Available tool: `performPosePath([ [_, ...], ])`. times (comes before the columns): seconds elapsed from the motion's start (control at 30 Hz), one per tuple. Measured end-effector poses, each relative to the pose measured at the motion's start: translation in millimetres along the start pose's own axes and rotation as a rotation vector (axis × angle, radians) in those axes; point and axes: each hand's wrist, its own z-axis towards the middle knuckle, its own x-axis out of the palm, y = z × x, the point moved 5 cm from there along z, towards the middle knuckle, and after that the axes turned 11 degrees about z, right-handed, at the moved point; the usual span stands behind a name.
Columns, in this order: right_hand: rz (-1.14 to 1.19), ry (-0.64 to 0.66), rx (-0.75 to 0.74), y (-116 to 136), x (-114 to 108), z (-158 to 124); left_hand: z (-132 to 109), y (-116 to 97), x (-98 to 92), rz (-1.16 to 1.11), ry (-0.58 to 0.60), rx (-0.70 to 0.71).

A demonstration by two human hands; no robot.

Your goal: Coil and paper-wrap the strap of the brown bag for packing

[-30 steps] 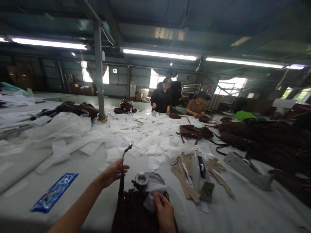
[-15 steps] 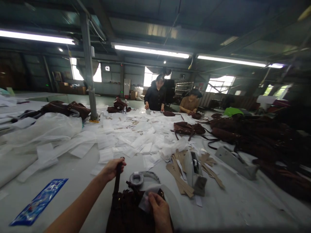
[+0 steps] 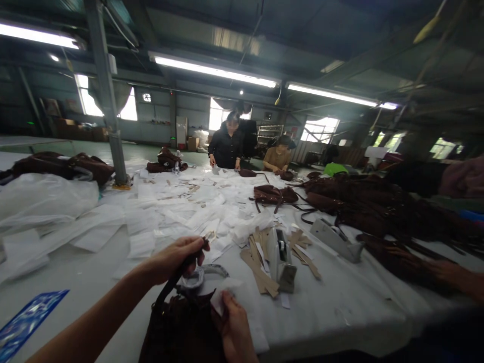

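Note:
A dark brown bag (image 3: 181,333) stands at the near edge of the table in front of me. My left hand (image 3: 185,254) is closed around the end of its strap (image 3: 172,285), which rises from the bag's left side. My right hand (image 3: 235,322) pinches a piece of translucent white wrapping (image 3: 218,302) at the bag's upper right. Just behind the bag lies a roll of tape (image 3: 194,278), partly covered by my left hand. Much of the bag's lower part runs out of view.
Tan card strips (image 3: 260,267) surround a grey tape dispenser (image 3: 280,259); a second dispenser (image 3: 336,241) stands farther right. A blue packet (image 3: 32,322) lies at left. Dark brown bags (image 3: 359,201) pile up at right, where another person's arm (image 3: 459,277) reaches in. Two people work across the table.
The view has swung right, bringing another person's arm in at the right edge. My left hand has tilted the strap end rightward, closer to my right hand. Both hands keep their hold.

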Motion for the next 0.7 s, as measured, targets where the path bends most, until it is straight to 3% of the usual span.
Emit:
performPosePath([
  [0.1,0.172,-0.067,0.032,17,9,-1,-10,16,37.3,0.111,0.16,-0.034],
  [0.2,0.273,-0.121,-0.044,37,15,-2,-12,37,52.5,0.176,0.161,-0.091],
  [0.3,0.286,-0.128,-0.115,50,19,-5,-3,55,55.3,0.249,0.12,-0.055],
  [0.5,0.279,-0.047,-0.13,47,28,-10,27,85,51.9,0.319,-0.118,-0.018],
  [0.7,0.184,-0.051,-0.168,43,28,-9,28,90,62.5,0.242,-0.154,-0.038],
])
